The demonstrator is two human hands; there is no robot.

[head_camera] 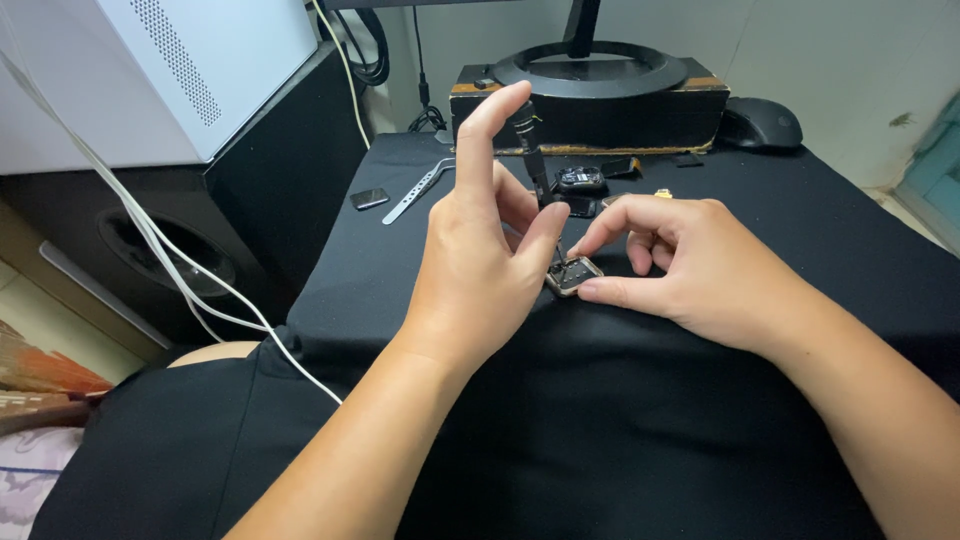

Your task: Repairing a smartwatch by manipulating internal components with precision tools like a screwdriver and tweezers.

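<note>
While my left hand (pixel 480 270) pinches a slim black screwdriver (pixel 533 150) upright, index finger capping its top, my right hand (pixel 690 270) grips a small square watch case (pixel 573 275) between thumb and curled fingers, at the middle of the black-clothed tabletop (pixel 800 220). If the tip slips, I judge it could scratch the open case or flick a tiny screw onto the dark cloth, where I'd lose it. Loose parts (pixel 582 181) and a grey strap (pixel 415 192) lie toward 12 and 11 o'clock.

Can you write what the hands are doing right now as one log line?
left hand: holds upright screwdriver | right hand: pinches small watch case | surface: black cloth
</note>
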